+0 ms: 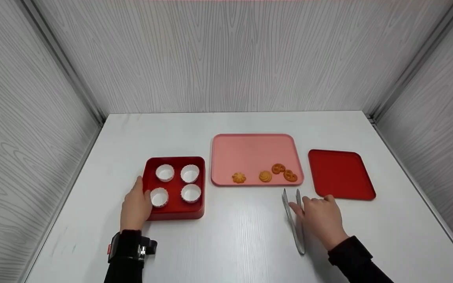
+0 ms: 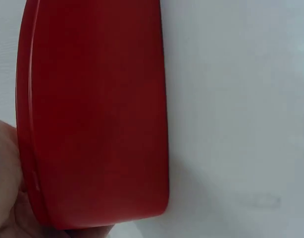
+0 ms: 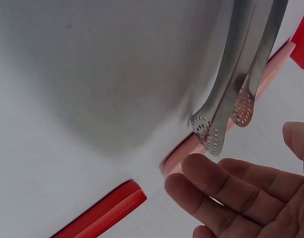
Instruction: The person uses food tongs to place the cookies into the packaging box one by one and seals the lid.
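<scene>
My left hand (image 1: 135, 206) holds the left side of a red square box (image 1: 174, 214), its thumb at the rim. Four would be too exact a tally, so several white paper cups (image 1: 190, 193) stand inside the box. Close up in the left wrist view, the box's red side wall (image 2: 100, 114) fills much of the frame, with part of the hand at its rim. Metal tongs (image 1: 300, 232) with perforated tips lie on the table, arms apart. My right hand (image 1: 321, 218) is just right of them, thumb reaching over one arm; its fingers (image 3: 231, 191) are loosely bent below the tips in the right wrist view.
A pink tray (image 1: 250, 153) lies in the middle, bearing a flower-shaped cookie (image 1: 238, 178), a swirled cookie (image 1: 265, 176) and two pretzels (image 1: 278, 168) along its near side. Right of it is a red square tray (image 1: 340, 173). Grey wood-grain panels (image 1: 226, 55) enclose the white table (image 1: 234, 243).
</scene>
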`<action>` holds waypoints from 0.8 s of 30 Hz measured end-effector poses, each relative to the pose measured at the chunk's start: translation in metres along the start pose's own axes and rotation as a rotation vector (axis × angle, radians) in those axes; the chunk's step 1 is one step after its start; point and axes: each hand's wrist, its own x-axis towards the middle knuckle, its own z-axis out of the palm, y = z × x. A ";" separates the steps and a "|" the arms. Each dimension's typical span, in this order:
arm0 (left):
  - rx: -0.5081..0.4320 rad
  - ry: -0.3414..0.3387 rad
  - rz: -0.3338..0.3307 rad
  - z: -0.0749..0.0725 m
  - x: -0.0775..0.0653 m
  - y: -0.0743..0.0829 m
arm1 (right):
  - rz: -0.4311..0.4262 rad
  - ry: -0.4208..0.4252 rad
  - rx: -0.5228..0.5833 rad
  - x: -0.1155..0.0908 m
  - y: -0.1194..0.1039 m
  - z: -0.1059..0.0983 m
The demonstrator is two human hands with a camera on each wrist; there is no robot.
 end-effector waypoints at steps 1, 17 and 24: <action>-0.019 0.008 -0.002 0.000 0.000 -0.001 | 0.001 -0.010 -0.011 -0.001 -0.002 0.000; -0.212 0.067 -0.093 0.003 -0.005 -0.011 | 0.138 -0.269 0.068 -0.015 -0.015 0.013; -0.225 0.052 -0.105 0.000 -0.017 -0.014 | 0.166 -0.276 0.098 -0.016 -0.014 0.014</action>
